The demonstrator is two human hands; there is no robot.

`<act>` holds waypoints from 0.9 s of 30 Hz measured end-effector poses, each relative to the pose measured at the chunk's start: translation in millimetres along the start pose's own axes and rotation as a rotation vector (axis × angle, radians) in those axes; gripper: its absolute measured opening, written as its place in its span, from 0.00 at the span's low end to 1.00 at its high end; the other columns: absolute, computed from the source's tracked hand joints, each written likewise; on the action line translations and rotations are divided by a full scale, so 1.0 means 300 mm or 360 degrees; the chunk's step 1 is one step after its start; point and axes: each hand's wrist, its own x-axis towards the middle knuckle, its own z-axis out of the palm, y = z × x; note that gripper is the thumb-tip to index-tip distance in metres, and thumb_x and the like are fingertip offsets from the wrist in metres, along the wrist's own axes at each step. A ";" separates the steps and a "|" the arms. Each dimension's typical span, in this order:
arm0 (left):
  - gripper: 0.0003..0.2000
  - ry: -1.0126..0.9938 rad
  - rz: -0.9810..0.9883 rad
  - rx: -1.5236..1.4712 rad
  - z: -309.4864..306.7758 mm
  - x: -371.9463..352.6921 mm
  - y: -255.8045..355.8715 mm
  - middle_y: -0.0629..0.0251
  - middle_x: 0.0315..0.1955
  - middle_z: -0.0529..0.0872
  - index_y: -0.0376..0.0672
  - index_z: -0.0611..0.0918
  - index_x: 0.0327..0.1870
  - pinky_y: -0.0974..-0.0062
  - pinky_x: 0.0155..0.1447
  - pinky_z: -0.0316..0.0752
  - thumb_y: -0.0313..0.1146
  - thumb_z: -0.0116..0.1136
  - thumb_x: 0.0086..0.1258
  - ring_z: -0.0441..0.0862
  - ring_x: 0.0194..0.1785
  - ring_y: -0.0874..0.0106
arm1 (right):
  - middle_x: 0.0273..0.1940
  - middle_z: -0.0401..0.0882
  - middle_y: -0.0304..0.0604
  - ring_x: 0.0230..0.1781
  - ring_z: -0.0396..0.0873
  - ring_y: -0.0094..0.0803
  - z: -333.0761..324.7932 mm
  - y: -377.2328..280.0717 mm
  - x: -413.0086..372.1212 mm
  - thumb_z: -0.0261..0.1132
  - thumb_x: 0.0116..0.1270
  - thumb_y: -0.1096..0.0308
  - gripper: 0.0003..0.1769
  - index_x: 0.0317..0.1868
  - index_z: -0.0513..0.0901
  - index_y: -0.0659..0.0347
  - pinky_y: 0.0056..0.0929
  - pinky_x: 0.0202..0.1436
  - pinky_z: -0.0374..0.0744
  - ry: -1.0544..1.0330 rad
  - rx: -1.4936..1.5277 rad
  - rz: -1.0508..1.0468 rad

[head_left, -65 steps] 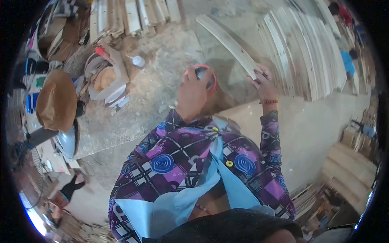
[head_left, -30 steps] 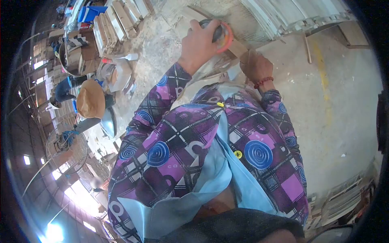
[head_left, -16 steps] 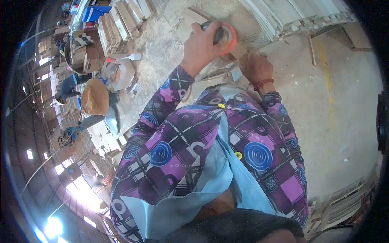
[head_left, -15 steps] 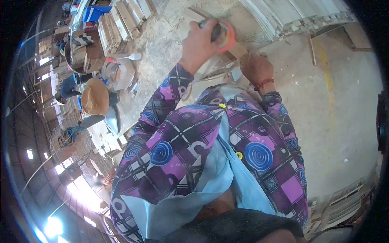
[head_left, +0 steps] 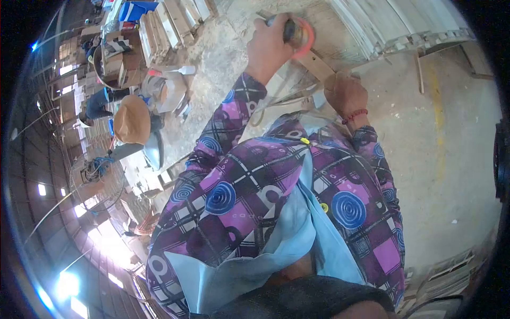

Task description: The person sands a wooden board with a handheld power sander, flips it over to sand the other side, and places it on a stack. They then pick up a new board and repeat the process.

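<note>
My left hand point(head_left: 270, 47) is closed over what looks like a round power sander point(head_left: 296, 36), with a dark body and an orange-red disc blurred at its edge. The sander rests on a narrow wooden strip point(head_left: 314, 65), over the end away from my right hand. My right hand point(head_left: 346, 97), with a red bead bracelet at the wrist, is wrapped round the near end of that strip. A bare stretch of wood shows between the two. The fingertips of my right hand are partly hidden.
Stacked pale boards point(head_left: 396, 26) stand at the top right, and more wooden pieces point(head_left: 164, 24) lie at the upper left. A white bottle point(head_left: 186, 70) lies on the dusty surface. At left are a person in a tan hat point(head_left: 132, 119) and a wire fan point(head_left: 98, 181).
My left hand has moved the sander along the strip, farther from my right hand, so more bare wood shows between them. The whole view has shifted slightly.
</note>
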 end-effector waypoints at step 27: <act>0.24 -0.0241 0.0125 -0.0183 -0.001 -0.181 0.087 0.44 0.48 0.73 0.59 0.76 0.58 0.54 0.45 0.81 0.38 0.65 0.57 0.81 0.47 0.44 | 0.31 0.84 0.53 0.31 0.84 0.53 -0.005 0.046 -0.104 0.62 0.63 0.52 0.17 0.45 0.77 0.54 0.50 0.33 0.80 -0.0046 0.0100 0.0077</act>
